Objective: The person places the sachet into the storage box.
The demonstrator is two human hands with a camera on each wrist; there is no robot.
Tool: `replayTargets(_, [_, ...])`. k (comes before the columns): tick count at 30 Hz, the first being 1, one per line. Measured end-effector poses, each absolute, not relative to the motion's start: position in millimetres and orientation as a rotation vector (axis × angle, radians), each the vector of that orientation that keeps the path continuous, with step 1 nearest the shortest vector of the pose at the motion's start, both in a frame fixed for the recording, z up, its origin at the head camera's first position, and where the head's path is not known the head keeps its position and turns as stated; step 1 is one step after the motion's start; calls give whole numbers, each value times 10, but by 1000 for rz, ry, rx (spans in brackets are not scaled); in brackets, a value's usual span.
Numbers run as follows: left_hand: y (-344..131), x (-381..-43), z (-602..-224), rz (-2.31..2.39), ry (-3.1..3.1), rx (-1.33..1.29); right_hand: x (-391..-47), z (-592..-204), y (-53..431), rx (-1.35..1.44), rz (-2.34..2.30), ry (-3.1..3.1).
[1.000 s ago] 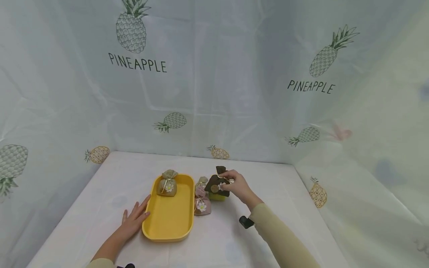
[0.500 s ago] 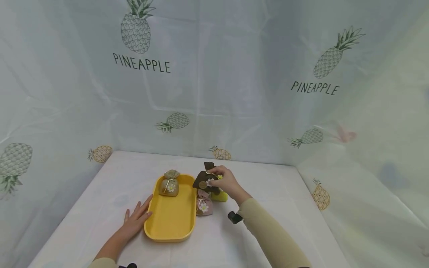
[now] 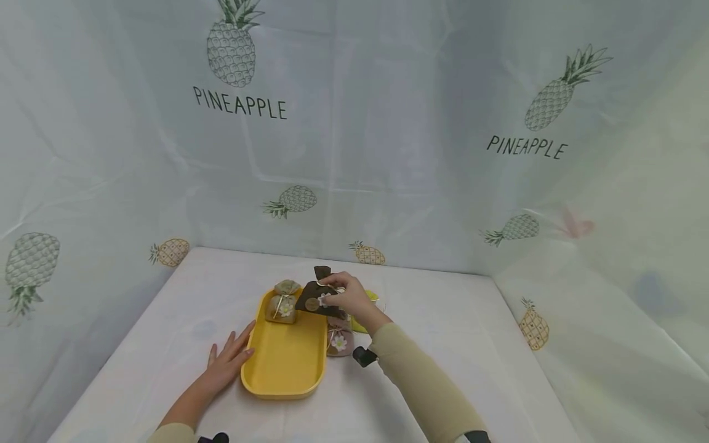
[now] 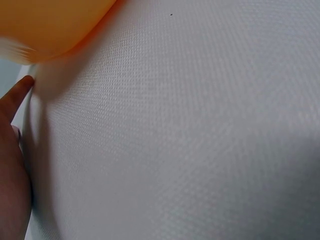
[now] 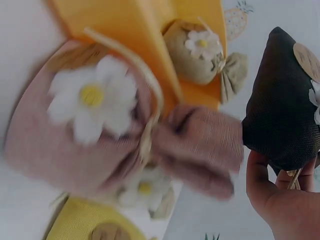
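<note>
My right hand [image 3: 354, 301] pinches a dark brown drawstring sachet [image 3: 308, 298] by its tied neck, over the far right part of a yellow tray [image 3: 282, 366]. In the right wrist view this dark sachet [image 5: 280, 100] hangs apart from the others, with a white flower and round tag. Inside the tray's far end lies an olive-beige sachet [image 3: 282, 309] with a white flower. My left hand [image 3: 224, 366] rests at the tray's left edge, fingers spread and straight. In the left wrist view only part of that hand [image 4: 12, 165] shows, near the tray's blurred underside.
Right of the tray lies a pink sachet [image 3: 340, 342], and beyond it a yellow sachet [image 3: 360, 326], partly behind my right arm. Another pale flowered sachet [image 5: 160, 202] is mostly hidden behind the pink one. A pineapple-print sheet [image 3: 376, 154] stands behind the white-covered table [image 3: 443, 344].
My right hand has carried the dark sachet leftward, from above the other sachets to over the tray. The left hand stays at the tray's edge. The head view has shifted slightly.
</note>
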State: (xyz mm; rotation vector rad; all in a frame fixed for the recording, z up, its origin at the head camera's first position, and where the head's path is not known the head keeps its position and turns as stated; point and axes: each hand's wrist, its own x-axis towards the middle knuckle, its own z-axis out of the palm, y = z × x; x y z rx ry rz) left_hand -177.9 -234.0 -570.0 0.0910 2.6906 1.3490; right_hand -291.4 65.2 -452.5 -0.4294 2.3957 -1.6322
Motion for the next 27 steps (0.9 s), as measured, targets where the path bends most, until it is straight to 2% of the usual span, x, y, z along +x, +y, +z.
replayTargets(9, [-2330,-1774,-5675,1361,2691,100,-2919,-4543,392,-482,-1607,2402])
replayTargets(16, [-2339,-1769,-5653,1357,2692,89,-3008,-4613,244,-383,-1667,2338])
replayTargets(27, [-2335,-1770,-5658,1352,2695,79,-3090,-4826,257,-312,-1706,2284])
